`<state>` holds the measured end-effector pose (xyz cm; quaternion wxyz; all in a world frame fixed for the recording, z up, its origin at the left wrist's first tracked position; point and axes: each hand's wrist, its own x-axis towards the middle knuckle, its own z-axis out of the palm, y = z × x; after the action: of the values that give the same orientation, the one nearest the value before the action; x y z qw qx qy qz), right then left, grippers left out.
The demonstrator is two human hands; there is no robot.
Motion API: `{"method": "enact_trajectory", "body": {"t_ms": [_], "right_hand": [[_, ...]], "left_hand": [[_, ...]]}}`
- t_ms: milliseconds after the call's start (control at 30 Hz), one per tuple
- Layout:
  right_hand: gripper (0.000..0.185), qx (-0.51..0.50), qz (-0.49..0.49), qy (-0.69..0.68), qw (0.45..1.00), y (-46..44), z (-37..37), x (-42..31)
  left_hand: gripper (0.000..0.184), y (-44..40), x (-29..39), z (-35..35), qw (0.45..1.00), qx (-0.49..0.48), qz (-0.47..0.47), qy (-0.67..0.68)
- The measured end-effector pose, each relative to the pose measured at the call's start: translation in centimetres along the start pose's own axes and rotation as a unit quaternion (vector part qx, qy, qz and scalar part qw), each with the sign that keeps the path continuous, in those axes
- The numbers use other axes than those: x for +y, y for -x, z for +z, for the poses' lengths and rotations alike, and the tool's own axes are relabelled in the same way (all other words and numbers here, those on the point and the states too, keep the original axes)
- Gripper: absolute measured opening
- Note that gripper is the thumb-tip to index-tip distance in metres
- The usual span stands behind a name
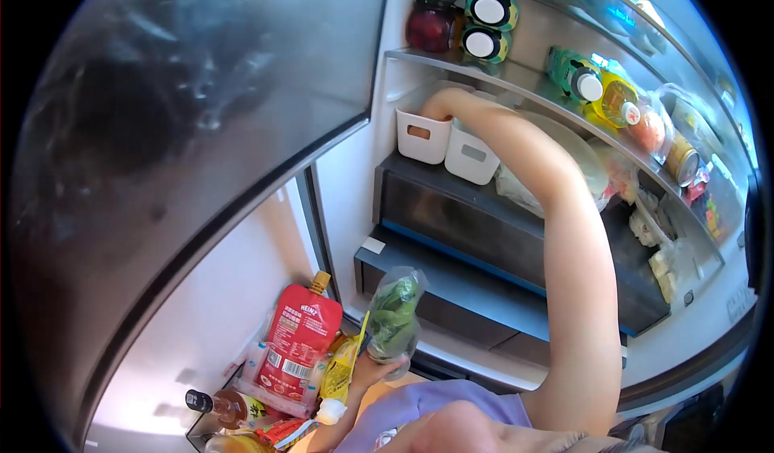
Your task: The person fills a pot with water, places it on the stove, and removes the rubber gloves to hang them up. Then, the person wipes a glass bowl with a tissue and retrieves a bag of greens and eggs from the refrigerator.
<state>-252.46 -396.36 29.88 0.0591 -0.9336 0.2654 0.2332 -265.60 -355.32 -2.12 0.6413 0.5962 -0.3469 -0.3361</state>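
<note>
My left hand, low in the view by the open door, is closed round the bottom of a clear plastic bag of green vegetables. Their exact kind is hard to tell through the plastic. My right arm stretches up into the fridge, and my right hand dips into the left white bin. The bin's wall hides those fingers and whatever they touch. A second white bin stands beside it on the same shelf.
Door-shelf items include a red Heinz pouch, a yellow packet and a dark-capped bottle. Above the bins, a glass shelf holds a dark red jar and several bottles. Dark drawers lie below.
</note>
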Motion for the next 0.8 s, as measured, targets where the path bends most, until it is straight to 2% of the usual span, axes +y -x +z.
{"method": "enact_trajectory", "body": {"t_ms": [67,167,300,367,567,667,767,800], "right_hand": [[0.055,0.013,0.053,0.052,0.997,-2.3,0.0,0.3],[0.055,0.018,0.053,0.101,0.993,-1.3,0.1,-0.4],[0.054,0.044,0.049,0.150,0.986,0.0,0.4,-1.0],[0.054,0.073,0.046,0.149,0.985,0.4,0.3,-1.1],[0.036,0.195,0.025,0.104,0.975,-0.1,-0.8,0.8],[0.032,0.175,-0.001,0.071,0.982,-1.1,-0.9,2.2],[0.030,0.148,0.028,0.102,0.983,-1.1,-0.9,1.6],[0.036,0.109,0.044,0.080,0.990,-1.9,-1.0,1.6]], "left_hand": [[0.074,-0.1,0.0,0.2,1.000,0.012,-0.011,-0.003],[0.075,-0.2,-3.0,0.5,0.997,0.065,0.037,-0.012],[0.076,-0.2,-1.5,1.3,0.996,0.067,0.063,0.020],[0.078,-0.4,-1.0,1.4,0.994,0.073,0.077,0.021],[0.079,-0.3,-1.2,1.6,0.994,0.076,0.056,0.055],[0.080,-0.4,-0.8,1.6,0.993,0.082,0.086,0.019],[0.081,-0.4,-1.1,1.5,0.994,0.069,0.080,0.028],[0.081,-0.5,-1.3,1.5,0.994,0.067,0.079,0.037]]}}
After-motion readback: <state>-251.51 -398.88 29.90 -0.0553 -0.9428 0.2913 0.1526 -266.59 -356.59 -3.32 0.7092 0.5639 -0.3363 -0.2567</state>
